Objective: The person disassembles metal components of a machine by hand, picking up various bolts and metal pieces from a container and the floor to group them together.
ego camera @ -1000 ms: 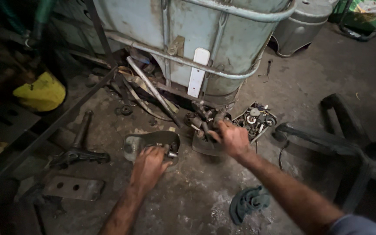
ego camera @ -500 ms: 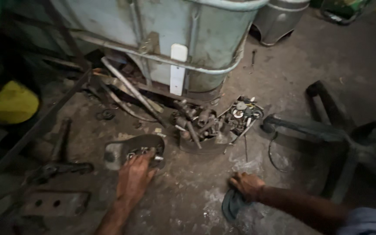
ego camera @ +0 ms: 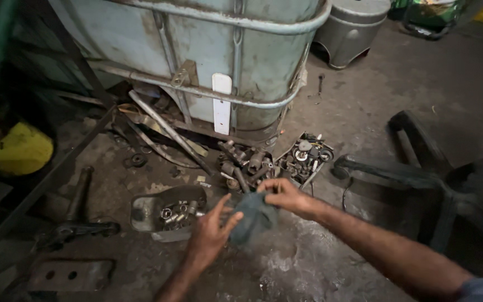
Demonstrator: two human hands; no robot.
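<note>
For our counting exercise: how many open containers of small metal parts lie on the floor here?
2. One shallow metal tray of sockets lies beside the left hand; one box of parts sits beyond the right hand, by the tank. Others may be hidden.

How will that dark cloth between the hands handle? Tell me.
The dark cloth probably handles floppy: it bunches and sags between the right hand and left hand. It likely weighs little, since the fingers pinch it loosely. It seems unlikely to roll or break.
</note>
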